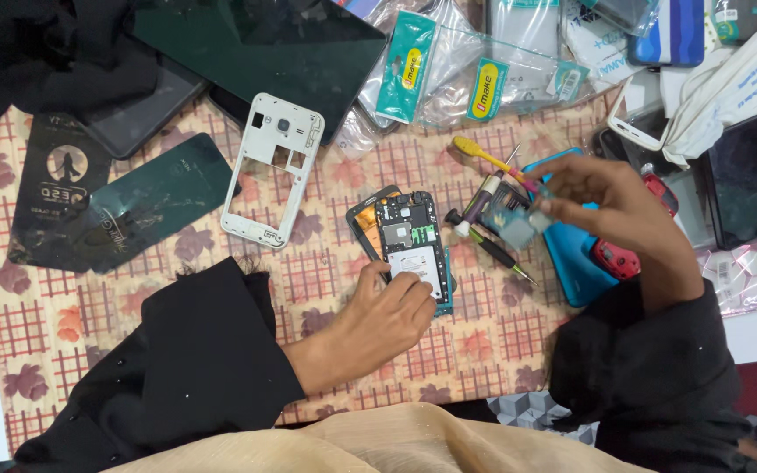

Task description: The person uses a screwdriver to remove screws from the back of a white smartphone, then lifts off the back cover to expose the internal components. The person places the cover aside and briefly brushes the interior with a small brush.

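head view: the worktop (326,280) carries a checked floral cloth; at centre frame lies an opened phone (406,241), back off, board and battery bay bare. its white mid-frame (272,166) sits apart, upper left. the left hand (387,307) presses fingertips on the phone's lower end. the right hand (611,206) pinches a small grey part (517,229), hard to identify. screwdrivers (488,188) lie between.

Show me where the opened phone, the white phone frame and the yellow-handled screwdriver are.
opened phone (406,229): head view, on its exposed dark circuit board.
white phone frame (247,219): head view, on the lower left edge of the frame.
yellow-handled screwdriver (475,151): head view, on the yellow handle.
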